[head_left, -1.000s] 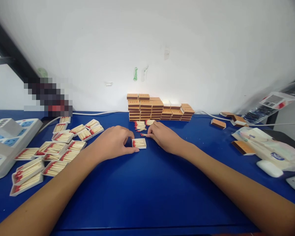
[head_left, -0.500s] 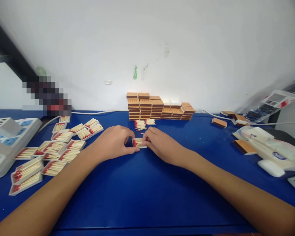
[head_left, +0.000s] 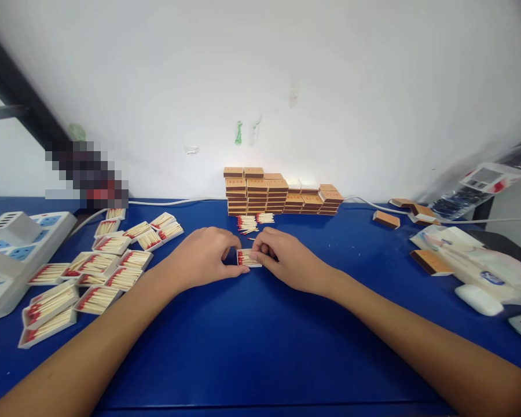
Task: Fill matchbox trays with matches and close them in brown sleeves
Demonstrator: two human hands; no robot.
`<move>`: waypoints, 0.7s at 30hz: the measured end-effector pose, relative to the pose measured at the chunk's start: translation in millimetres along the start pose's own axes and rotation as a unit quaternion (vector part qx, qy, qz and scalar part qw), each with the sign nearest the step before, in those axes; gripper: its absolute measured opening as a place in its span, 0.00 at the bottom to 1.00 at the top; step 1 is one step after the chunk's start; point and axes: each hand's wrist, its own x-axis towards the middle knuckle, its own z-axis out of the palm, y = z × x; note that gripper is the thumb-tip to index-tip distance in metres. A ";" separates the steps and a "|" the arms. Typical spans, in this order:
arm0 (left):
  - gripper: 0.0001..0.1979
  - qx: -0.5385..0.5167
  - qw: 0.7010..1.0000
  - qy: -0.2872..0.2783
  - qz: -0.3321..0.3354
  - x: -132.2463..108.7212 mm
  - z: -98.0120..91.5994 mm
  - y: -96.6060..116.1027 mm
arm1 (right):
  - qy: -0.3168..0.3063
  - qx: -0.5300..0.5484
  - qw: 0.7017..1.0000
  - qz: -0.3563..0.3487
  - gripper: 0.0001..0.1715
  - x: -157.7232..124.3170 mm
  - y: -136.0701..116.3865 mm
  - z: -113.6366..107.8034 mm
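Note:
A small white tray of red-tipped matches (head_left: pixel 245 258) lies on the blue table between my hands. My left hand (head_left: pixel 212 255) has its thumb and fingers closed round the tray's left end. The fingertips of my right hand (head_left: pixel 278 255) are bent over the tray's right end, with the thumb on it. Just beyond the tray lie two small heaps of loose matches (head_left: pixel 246 223) and a single match. Behind them, stacked matchboxes (head_left: pixel 256 194) stand against the wall.
Many filled match trays (head_left: pixel 98 263) cover the left side, beside a white power strip (head_left: pixel 56 231). At the right are several matchboxes (head_left: pixel 386 219), a tissue pack (head_left: pixel 481 266), a white case (head_left: pixel 479 299) and a plastic bottle (head_left: pixel 473 185). A white cable (head_left: pixel 173 202) runs along the wall.
The fingers of my right hand have lifted and curled slightly at the tray. Both hands and the tray sit marginally lower and further right in the view, which has also shifted a little.

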 end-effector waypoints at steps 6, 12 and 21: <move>0.15 0.004 1.000 -0.001 0.002 0.2 -1.4 1.3 | 0.002 0.001 1.000 0.021 0.07 -0.7 -1.1 -4.3; 0.15 0.005 1.000 -0.002 0.000 0.3 -1.6 2.1 | -0.010 0.010 1.000 0.017 0.05 -3.0 1.9 -11.4; 0.15 0.006 1.000 -0.002 0.006 0.1 0.0 1.4 | 0.013 0.035 0.999 0.011 0.05 -2.3 0.3 -6.0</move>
